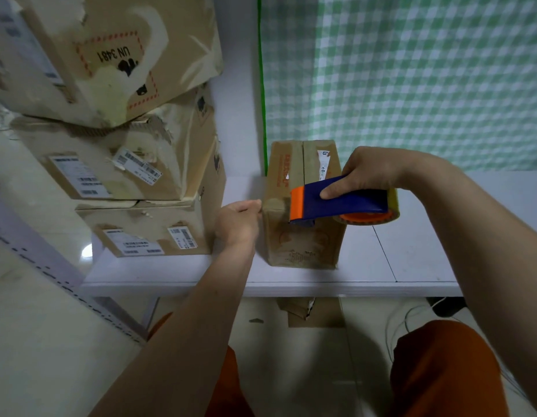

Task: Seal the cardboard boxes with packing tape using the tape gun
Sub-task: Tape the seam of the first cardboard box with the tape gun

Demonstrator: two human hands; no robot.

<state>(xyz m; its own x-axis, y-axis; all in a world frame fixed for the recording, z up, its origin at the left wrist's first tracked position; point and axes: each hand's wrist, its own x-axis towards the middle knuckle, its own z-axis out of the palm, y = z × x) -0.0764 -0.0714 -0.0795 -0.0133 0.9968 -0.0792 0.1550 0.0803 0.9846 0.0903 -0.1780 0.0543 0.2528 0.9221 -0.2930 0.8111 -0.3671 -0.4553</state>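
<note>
From the head camera, I am looking down at a white table (411, 257) with a small cardboard box (303, 206) standing near its front edge, roughly at the middle. My right hand (369, 173) is gripping the blue tape gun (342, 203), fingers curled over its body and the thumb lying along its side. The gun's orange front end (297, 204) is pressing on the box's top front edge, and the tape roll (372, 216) is hanging off the right side of the box. My left hand (238, 219) is sitting just beside the box's left upper corner, with fingers curled and their tips touching the cardboard there; I cannot tell whether they are pinching anything. The box's top flaps are meeting along a seam running front to back, with a torn white label (322, 164) beside it. At the table's left end, a stack of larger boxes (134, 164) is leaning, worn and labelled. A green checked cloth (426, 79) is hanging behind the table's back edge. Another piece of cardboard (315, 311) is lying on the floor under the table.
</note>
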